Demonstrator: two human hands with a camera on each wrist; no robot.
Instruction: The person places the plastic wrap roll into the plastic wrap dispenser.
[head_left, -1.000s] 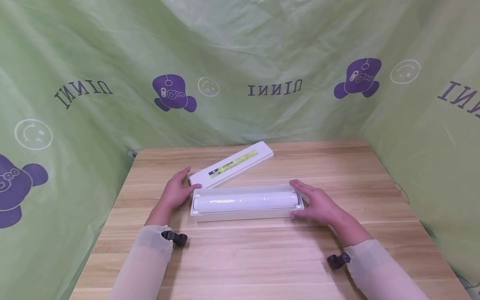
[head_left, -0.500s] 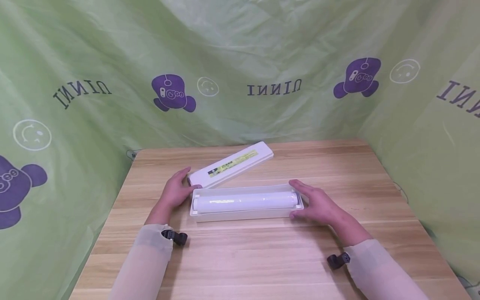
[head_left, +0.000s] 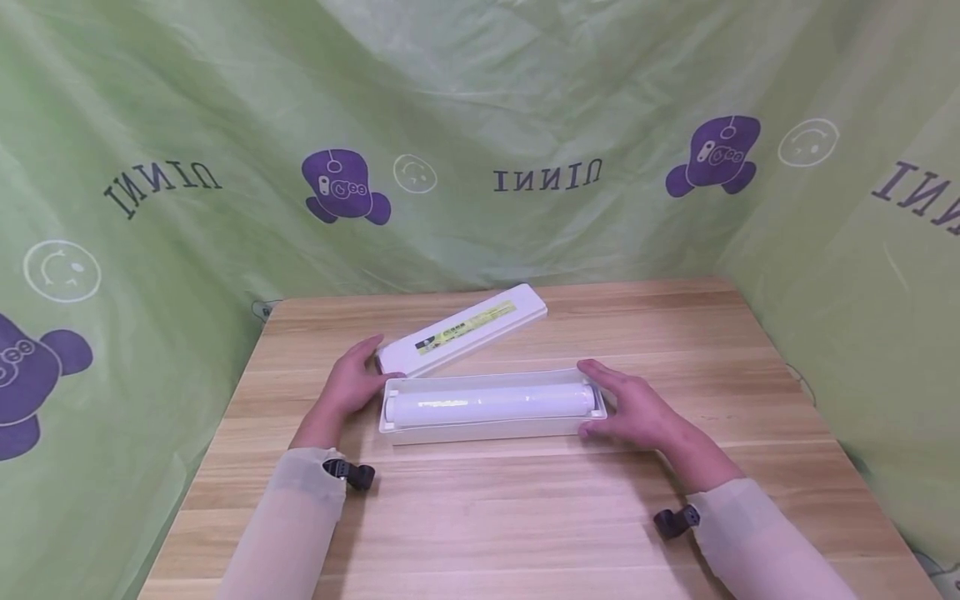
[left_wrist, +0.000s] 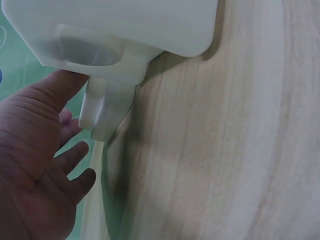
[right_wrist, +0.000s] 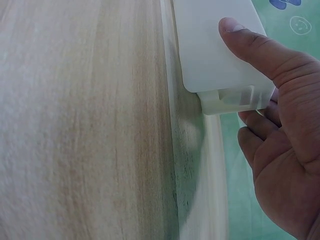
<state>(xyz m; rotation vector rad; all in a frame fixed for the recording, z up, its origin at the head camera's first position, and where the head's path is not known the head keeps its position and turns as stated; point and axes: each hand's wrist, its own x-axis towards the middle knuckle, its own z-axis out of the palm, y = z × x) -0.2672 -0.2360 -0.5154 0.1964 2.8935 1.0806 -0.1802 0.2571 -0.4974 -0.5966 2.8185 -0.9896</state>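
A long white open-topped box (head_left: pixel 480 432) sits on the table with a glossy white roll, apparently cling film (head_left: pixel 487 405), lying inside it. My right hand (head_left: pixel 637 408) grips the box's right end, thumb on the front face and fingers around behind; in the right wrist view that thumb (right_wrist: pixel 250 42) lies flat against the white side. At the left end my left hand (head_left: pixel 354 382) rests its thumb against the box, its other fingers spread and loosely bent beside the white lid (head_left: pixel 457 332). This lid, with a yellow-green label, lies slanted behind the box.
The wood-grain table (head_left: pixel 480 517) meets a green printed curtain (head_left: pixel 480 233) at the back and along both sides. Black wrist cameras hang from both sleeves, one on the left (head_left: pixel 360 477) and one on the right (head_left: pixel 675 523).
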